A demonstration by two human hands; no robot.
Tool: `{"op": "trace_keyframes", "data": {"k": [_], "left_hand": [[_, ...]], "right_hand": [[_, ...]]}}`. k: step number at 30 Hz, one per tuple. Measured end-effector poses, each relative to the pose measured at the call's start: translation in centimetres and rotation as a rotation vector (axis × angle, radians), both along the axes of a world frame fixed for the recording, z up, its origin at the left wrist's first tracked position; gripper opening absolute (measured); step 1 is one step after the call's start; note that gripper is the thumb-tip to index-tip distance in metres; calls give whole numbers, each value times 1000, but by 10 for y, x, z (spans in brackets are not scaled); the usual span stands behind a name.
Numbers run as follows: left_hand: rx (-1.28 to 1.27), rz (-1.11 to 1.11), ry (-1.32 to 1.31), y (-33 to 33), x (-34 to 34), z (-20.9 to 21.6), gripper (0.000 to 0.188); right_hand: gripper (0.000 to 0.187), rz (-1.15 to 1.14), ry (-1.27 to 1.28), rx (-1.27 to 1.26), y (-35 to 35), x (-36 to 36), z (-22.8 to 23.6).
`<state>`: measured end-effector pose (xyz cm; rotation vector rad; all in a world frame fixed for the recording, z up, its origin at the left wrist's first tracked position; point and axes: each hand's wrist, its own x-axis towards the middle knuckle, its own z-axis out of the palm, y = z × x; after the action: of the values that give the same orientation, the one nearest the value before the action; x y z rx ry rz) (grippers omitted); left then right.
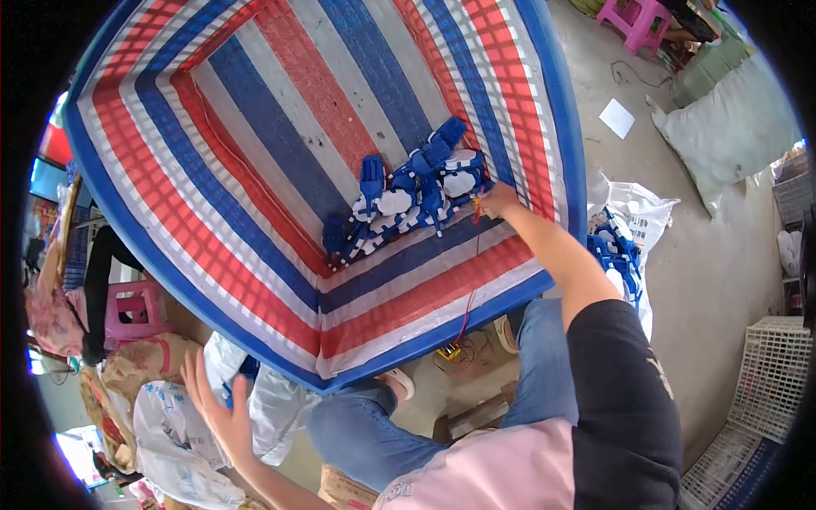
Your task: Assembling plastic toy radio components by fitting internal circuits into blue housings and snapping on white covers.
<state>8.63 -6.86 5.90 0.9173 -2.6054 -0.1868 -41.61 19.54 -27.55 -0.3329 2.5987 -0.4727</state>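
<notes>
A pile of blue-and-white plastic pieces [416, 191] lies inside a large bin lined with red, white and blue striped sheet [340, 110]. At the right end of the pile, my right hand [500, 201] is closed on a small yellow-and-red piece [478, 206]. From there a thin red wire [468, 310] hangs over the bin's blue rim. My left hand [223, 410] is raised outside the bin at the lower left, fingers spread and holding nothing. It is nearest to white plastic sacks [174, 433].
Right of the bin stands an open white sack [639, 212] with more blue-and-white pieces. A yellow object with wires [449, 350] sits on the floor between my legs. Pink stools [136, 310], white plastic crates [769, 374] and a large pale sack [722, 127] stand around.
</notes>
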Motion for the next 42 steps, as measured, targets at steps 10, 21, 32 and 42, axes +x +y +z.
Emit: {"op": "trace_keyframes", "data": {"k": [10,21,32,42], "left_hand": [[718,-286,354,26,-99,-20,52],[2133,-388,472,93,-102,-13,57],[2270,-209,1002,51,-102,-34,48],[1936,-63,851,57,-102,-37,39]], "right_hand": [[39,887,67,-489,1,114,326],[42,925,-489,-961,-33,170,391],[45,681,-418,-1185,-70,250,325],[42,989,62,-868,-71,273,333]]}}
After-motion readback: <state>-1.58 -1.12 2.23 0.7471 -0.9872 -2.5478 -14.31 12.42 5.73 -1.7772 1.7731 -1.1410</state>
